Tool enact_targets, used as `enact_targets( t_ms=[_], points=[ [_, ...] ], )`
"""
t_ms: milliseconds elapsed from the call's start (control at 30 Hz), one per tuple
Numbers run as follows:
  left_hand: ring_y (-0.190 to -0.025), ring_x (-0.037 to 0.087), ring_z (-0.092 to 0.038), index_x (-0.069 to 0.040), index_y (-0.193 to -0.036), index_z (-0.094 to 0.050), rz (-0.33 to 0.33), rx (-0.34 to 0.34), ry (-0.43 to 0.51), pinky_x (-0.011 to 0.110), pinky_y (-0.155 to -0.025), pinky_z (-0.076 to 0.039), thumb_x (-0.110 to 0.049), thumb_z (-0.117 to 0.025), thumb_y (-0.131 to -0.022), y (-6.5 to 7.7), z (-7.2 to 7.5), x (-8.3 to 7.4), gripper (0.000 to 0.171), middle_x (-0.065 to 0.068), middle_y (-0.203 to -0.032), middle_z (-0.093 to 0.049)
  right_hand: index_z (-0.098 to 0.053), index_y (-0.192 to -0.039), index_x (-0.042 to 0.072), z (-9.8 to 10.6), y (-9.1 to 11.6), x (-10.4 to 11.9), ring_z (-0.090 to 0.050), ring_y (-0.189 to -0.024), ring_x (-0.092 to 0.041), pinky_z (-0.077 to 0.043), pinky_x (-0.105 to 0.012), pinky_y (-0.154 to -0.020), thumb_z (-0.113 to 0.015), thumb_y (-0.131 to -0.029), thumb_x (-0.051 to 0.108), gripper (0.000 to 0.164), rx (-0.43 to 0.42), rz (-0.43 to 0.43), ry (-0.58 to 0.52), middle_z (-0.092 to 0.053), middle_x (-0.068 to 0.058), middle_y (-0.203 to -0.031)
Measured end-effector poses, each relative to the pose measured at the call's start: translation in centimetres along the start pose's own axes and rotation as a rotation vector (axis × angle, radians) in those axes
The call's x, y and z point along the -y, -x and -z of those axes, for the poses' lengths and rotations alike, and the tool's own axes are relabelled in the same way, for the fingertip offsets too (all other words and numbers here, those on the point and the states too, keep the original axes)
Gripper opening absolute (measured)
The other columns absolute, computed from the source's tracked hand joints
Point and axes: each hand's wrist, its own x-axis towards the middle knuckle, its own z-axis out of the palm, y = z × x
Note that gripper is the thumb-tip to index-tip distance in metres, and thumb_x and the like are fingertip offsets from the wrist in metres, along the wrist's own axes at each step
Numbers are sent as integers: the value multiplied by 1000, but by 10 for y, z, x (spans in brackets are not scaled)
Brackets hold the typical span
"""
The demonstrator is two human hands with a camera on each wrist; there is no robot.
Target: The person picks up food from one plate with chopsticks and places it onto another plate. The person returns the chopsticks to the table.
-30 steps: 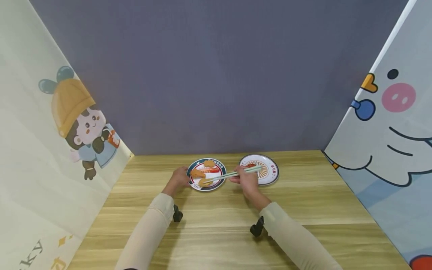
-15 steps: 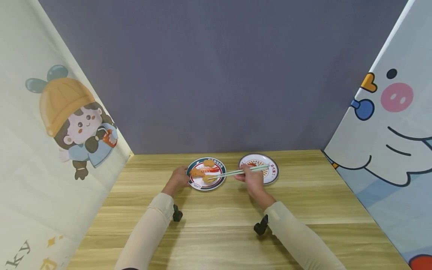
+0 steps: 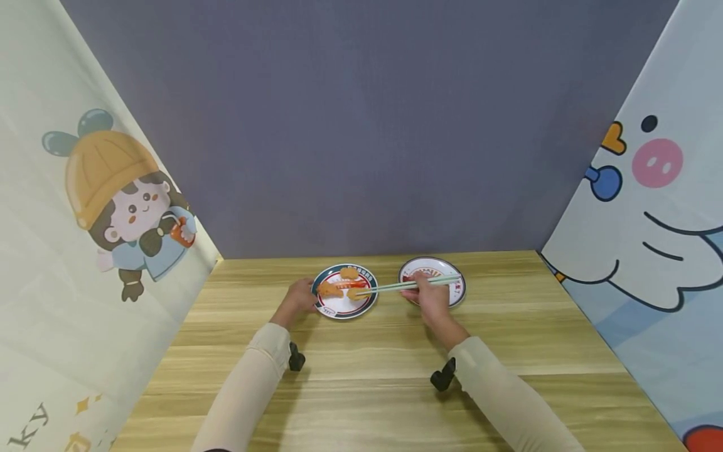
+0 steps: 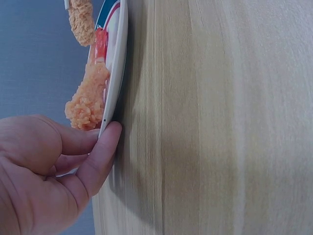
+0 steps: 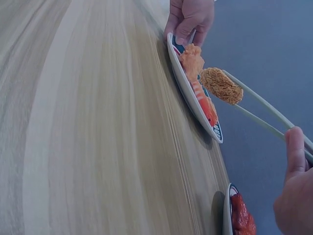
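My left hand (image 3: 301, 296) pinches the rim of the left plate (image 4: 122, 34) between thumb and fingers. A pair of pale green chopsticks (image 3: 391, 287) is in my right hand (image 3: 433, 302). Their tips clamp a breaded fried nugget (image 5: 221, 86), raised above that plate in the right wrist view. On the plate lie a fried drumstick (image 4: 89, 98), a red-and-white shrimp (image 5: 202, 98) and a second golden piece (image 3: 349, 273) at the far side. The right hand is over the near left part of the right plate (image 3: 460, 296), covering some of it.
A glossy red piece of food (image 5: 242, 215) lies on the right plate. Both plates stand near the back of the wooden table (image 3: 361, 376), close to a grey-blue partition (image 3: 361, 157). Printed panels (image 3: 638, 251) flank the table.
My right hand has moved right with the chopsticks. The nugget has shifted from the plate's near side toward the right and is lifted. The left hand stays on the rim.
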Motion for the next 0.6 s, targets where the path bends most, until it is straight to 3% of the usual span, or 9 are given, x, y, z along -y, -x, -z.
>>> enact_targets(
  t_ms=[100, 300, 500, 600],
  points=[
    [-103, 34, -66, 10, -143, -50, -2, -3, 6, 27, -66, -61, 5, -66, -77, 0, 0, 1, 67, 30, -133, -63, -59, -118, -14, 3, -2, 0, -70, -50, -11, -63, -24, -61, -57, -103, 16, 34, -11, 2, 5, -72, -3, -68],
    [-107, 36, -65, 11, -141, -51, -28, -16, -33, 32, -78, -62, 4, -67, -75, 0, 1, 3, 68, 30, -130, -64, -58, -118, -14, 11, -6, 3, -71, -51, -12, -63, -24, -58, -57, -103, 13, 32, -21, 32, -35, -72, -1, -74],
    [-102, 34, -67, 10, -142, -50, -9, -5, 2, 27, -67, -61, 5, -66, -76, -1, 1, 4, 68, 31, -131, -64, -54, -122, -16, 21, -12, 8, -71, -51, -12, -63, -24, -59, -55, -103, 15, 36, -67, 26, -76, -71, -3, -76],
    [-103, 34, -66, 11, -142, -50, -7, -3, 8, 28, -68, -61, 5, -66, -76, 0, 2, 5, 68, 31, -132, -63, -54, -124, -16, 26, -16, 10, -71, -52, -11, -63, -24, -62, -56, -104, 17, 39, -79, 16, -73, -71, -2, -77]
  ],
)
